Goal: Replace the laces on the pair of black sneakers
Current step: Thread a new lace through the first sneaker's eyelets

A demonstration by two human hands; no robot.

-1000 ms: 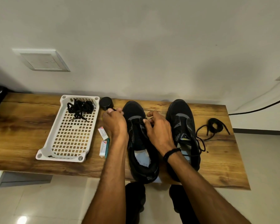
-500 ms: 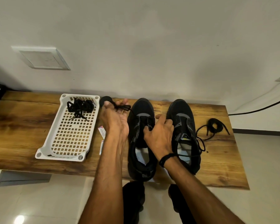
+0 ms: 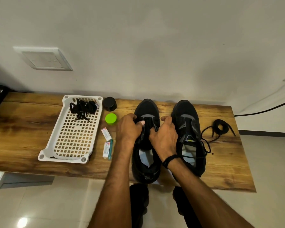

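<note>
Two black sneakers stand side by side on the wooden table (image 3: 23, 129). My left hand (image 3: 128, 129) grips the left edge of the left sneaker (image 3: 146, 109) near its eyelets, thumb on the tongue. My right hand (image 3: 164, 135) curls round the right edge of the same sneaker's tongue area. The right sneaker (image 3: 187, 122) has a loose black lace trailing from its collar. Another black lace (image 3: 220, 127) lies coiled on the table to its right. A bundle of black laces (image 3: 82, 106) rests in the white basket (image 3: 72, 155).
A black round cap (image 3: 109, 104) and a green round lid (image 3: 111, 118) sit between the basket and the left sneaker. Two small white packets (image 3: 106, 133) and a teal pen lie below them. A black cable runs along the wall at right.
My left hand came back from the black cap, where it held a lace end up, to the left sneaker. My right hand stays on that sneaker. The green lid is now uncovered.
</note>
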